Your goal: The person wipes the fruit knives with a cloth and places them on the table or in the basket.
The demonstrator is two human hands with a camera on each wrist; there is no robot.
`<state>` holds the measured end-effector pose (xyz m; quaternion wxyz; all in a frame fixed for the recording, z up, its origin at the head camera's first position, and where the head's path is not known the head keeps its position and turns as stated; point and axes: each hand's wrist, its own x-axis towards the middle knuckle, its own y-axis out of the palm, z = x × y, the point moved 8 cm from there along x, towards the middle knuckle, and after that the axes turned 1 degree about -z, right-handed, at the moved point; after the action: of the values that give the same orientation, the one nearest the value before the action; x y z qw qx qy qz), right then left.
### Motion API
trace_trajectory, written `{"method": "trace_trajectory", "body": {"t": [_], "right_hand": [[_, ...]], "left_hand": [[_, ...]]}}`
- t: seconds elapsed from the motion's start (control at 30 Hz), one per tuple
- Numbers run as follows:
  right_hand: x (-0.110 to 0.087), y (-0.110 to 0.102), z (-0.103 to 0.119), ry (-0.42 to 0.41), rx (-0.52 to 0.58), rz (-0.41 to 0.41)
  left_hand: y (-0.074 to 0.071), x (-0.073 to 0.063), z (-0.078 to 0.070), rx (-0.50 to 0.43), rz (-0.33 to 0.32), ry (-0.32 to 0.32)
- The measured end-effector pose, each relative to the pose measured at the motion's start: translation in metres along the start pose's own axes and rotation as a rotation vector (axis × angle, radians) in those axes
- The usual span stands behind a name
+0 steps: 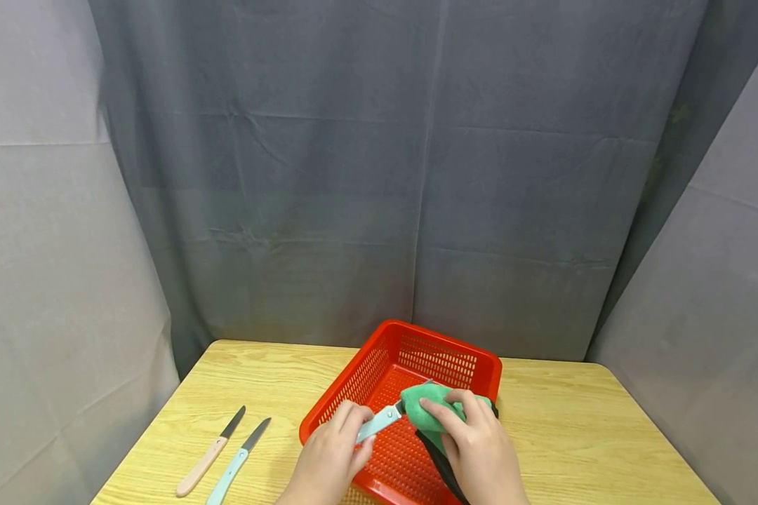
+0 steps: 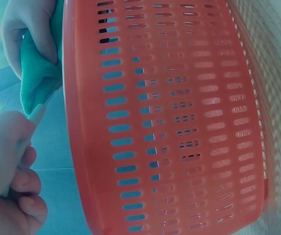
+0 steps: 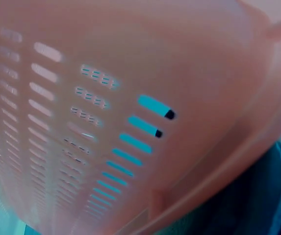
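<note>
My left hand [image 1: 333, 449] grips the light blue handle of a knife [image 1: 380, 422] over the red plastic basket [image 1: 494, 375]. A green cloth [image 1: 424, 407] is wrapped around its blade, and only a bit of metal shows at either end of the cloth. With fingers bent over it, my right hand [image 1: 485, 449] holds the cloth on the blade. The left wrist view shows the left hand [image 2: 8, 166] around the knife handle [image 2: 36, 115], with the green cloth [image 2: 38, 73] just above. In the right wrist view the basket's slotted side [image 3: 189, 63] fills most of the picture; the hand is hidden.
Two more knives lie on the wooden table [image 1: 562, 435] left of the basket: one with a beige handle [image 1: 201, 466], one with a light blue handle [image 1: 229, 477]. A black strap [image 1: 441, 463] hangs by the right hand. Grey curtains [image 1: 354, 175] enclose the back and sides.
</note>
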<state>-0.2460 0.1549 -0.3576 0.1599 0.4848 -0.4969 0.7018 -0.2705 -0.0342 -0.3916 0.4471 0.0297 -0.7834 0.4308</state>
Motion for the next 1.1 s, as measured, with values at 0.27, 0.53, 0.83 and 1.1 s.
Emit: {"method": "trace_trajectory", "body": {"t": [0.27,0.53,0.83,1.1], "right_hand": [[0.0,0.001,-0.009,0.1,-0.049,0.029],[-0.002,-0.003,-0.018,0.125,-0.061,-0.027],[-0.001,-0.011,-0.022,0.15,-0.07,-0.073],[0.0,-0.014,-0.014,0.072,-0.044,-0.121]], "left_hand": [[0.0,0.0,0.0,-0.007,0.002,0.004],[-0.001,0.0,0.0,-0.006,-0.006,0.001],[-0.005,0.0,0.005,-0.045,-0.026,-0.094],[-0.006,-0.001,0.007,-0.044,-0.05,-0.108]]}}
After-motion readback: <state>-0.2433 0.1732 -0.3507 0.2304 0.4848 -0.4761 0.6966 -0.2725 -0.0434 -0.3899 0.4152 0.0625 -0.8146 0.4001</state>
